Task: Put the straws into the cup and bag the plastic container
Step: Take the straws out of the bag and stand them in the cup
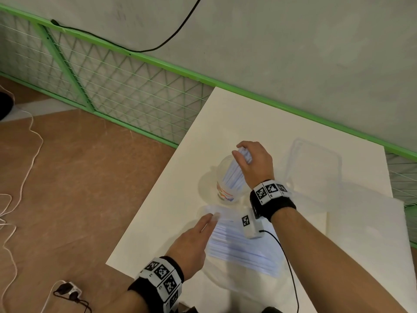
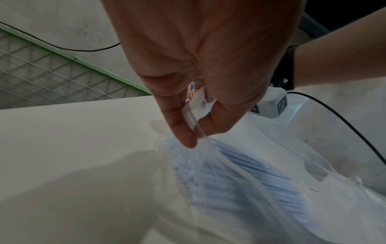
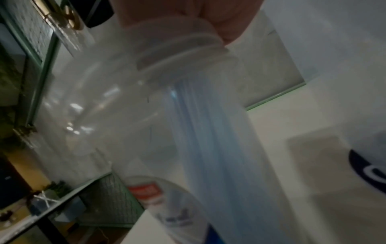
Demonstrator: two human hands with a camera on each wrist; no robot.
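Note:
A clear cup [image 1: 222, 177] with a coloured label stands in the middle of the white table [image 1: 225, 114]. My right hand [image 1: 242, 154] grips the top of a bundle of pale blue straws [image 1: 234, 177] whose lower ends are inside the cup. In the right wrist view the straws [image 3: 208, 140] run down through the cup [image 3: 100, 107] below my right hand [image 3: 181, 14]. My left hand [image 1: 213, 216] pinches the open edge of a clear bag [image 1: 243, 247] holding more straws. Thumb and finger of the left hand [image 2: 197, 132] squeeze that film above the straws [image 2: 240, 173]. A clear plastic container [image 1: 316, 163] lies to the right.
A flat white bag or sheet [image 1: 365, 227] lies at the table's right end. A black cable [image 1: 286, 256] trails from my right wrist across the straw bag. A green mesh fence [image 1: 126, 86] runs behind the table; the table's left edge drops to a brown floor [image 1: 79, 177].

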